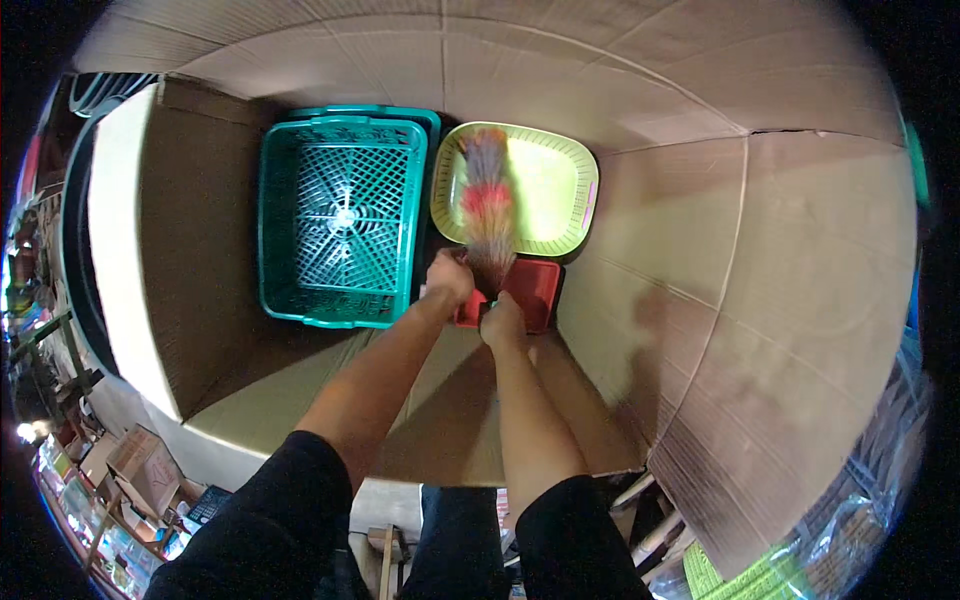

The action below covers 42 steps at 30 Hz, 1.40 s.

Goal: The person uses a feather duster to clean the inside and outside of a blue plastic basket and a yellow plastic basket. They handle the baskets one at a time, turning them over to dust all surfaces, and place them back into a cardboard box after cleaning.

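My right hand point(504, 321) is closed around the handle end of a multicoloured feather duster point(487, 199), whose blurred bristles reach up over the left part of a yellow-green plastic basket point(551, 187). Just left of the duster's lower end is my left hand point(450, 276); its fingers are partly hidden, and whether they grip anything is unclear. Beneath and beside the hands lies a red plastic tray point(536, 296). Stacked green plastic baskets point(341, 210) with lattice bottoms stand to the left of the yellow-green one.
A large open cardboard box point(675, 225) surrounds the baskets, its walls rising at the back and both sides. Outside it at lower left are a smaller cardboard box point(146, 465) and assorted goods. Clear plastic wrapping point(862, 525) and a green woven item point(742, 574) lie at lower right.
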Available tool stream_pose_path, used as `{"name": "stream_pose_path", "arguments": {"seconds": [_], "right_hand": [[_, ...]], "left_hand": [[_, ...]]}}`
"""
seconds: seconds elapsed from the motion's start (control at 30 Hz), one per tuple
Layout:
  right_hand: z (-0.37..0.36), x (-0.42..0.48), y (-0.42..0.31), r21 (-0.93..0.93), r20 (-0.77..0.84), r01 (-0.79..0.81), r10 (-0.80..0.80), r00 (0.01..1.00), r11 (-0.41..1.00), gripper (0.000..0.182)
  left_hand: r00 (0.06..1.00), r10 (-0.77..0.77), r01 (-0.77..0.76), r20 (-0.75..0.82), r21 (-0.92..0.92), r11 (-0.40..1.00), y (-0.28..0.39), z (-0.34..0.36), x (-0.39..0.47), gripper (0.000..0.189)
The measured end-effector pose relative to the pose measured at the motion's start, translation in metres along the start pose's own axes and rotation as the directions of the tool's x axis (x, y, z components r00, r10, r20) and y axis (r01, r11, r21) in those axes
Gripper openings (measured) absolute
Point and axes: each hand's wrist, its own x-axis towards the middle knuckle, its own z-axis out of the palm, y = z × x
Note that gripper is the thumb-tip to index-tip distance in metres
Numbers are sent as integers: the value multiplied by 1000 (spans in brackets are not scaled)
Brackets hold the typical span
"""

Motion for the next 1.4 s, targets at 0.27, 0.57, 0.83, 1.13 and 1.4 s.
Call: {"name": "stream_pose_path", "arguments": {"seconds": [0.27, 0.57, 0.83, 1.13, 1.4], "right_hand": [[-5, 26, 9, -182, 109, -51, 72, 991, 982, 37], [-32, 17, 5, -183, 136, -132, 158, 978, 974, 37], [-90, -26, -11, -210, 71, -66, 82, 994, 976, 36], [-159, -150, -36, -187, 0, 106, -108, 994, 977, 44], [-186, -346, -6, -98, -100, 409, -417, 903, 907, 45]], "left_hand": [[825, -542, 537, -161, -79, 840, -40, 53, 87, 67], [871, -446, 407, -207, -206, 890, 5, 37, 46, 51], [959, -207, 104, -191, -444, 890, 1, 34, 46, 34], [935, -67, 322, 349, -751, 576, 33, -50, -43, 17], [839, 315, 168, 444, -762, 625, 24, -244, -208, 29]]}}
